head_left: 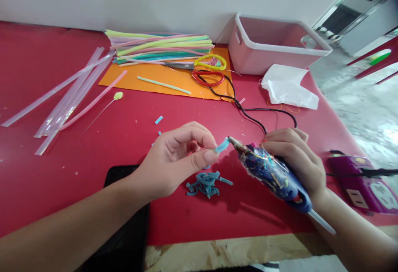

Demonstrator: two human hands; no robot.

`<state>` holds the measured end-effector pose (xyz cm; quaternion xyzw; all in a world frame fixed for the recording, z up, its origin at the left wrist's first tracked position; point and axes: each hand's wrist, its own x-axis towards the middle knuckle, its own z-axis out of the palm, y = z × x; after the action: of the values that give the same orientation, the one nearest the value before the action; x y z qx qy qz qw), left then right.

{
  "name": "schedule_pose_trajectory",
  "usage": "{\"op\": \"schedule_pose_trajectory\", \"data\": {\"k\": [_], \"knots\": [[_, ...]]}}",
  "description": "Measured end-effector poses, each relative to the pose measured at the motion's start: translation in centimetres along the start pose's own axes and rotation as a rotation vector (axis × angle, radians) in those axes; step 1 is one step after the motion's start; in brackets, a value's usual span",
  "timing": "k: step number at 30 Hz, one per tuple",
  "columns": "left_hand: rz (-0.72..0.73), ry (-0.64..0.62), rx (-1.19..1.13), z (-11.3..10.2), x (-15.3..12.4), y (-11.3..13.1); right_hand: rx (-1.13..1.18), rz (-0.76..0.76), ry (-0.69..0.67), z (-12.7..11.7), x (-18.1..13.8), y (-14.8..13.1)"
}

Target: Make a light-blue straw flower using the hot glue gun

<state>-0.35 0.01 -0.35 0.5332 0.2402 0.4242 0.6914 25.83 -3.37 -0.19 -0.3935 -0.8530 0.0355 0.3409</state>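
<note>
My left hand (183,156) pinches a short piece of light-blue pipe cleaner (222,145) between thumb and forefinger. In my right hand (295,156) is a blue hot glue gun (270,172), smeared with dried glue. Its nozzle meets or nearly meets the tip of the blue piece. A clear glue stick (322,221) juts from the gun's back end. Below the hands, a small heap of curled blue pipe cleaner pieces (205,184) lies on the red table. One loose blue snippet (158,120) rests farther back.
Behind are a pipe cleaner bundle (161,48), scissors (199,68) on orange card (139,82), and a pink bin (264,56). Clear glue sticks (68,93) lie left. A black phone (124,230) is under my left forearm; a purple power strip (363,185) sits right. A black cord (248,114) crosses the table.
</note>
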Motion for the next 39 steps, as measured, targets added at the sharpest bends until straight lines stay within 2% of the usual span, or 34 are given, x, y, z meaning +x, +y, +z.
{"op": "schedule_pose_trajectory", "data": {"k": [4, 9, 18, 28, 39], "knots": [[-0.029, 0.085, 0.061, 0.17, 0.01, 0.21, 0.014, 0.009, 0.073, -0.14, 0.01, -0.1], [-0.042, 0.153, 0.154, 0.47, 0.22, 0.57, -0.013, -0.022, -0.037, 0.01, -0.12, 0.15], [-0.031, 0.16, 0.219, 0.61, 0.1, 0.89, -0.044, 0.015, -0.089, 0.2, -0.04, 0.16], [0.103, 0.216, 0.416, 0.44, 0.26, 0.57, -0.074, 0.025, -0.079, 0.06, 0.14, 0.0], [0.11, 0.164, 0.391, 0.2, 0.12, 0.29, -0.072, 0.019, -0.063, 0.06, 0.0, 0.31]]}}
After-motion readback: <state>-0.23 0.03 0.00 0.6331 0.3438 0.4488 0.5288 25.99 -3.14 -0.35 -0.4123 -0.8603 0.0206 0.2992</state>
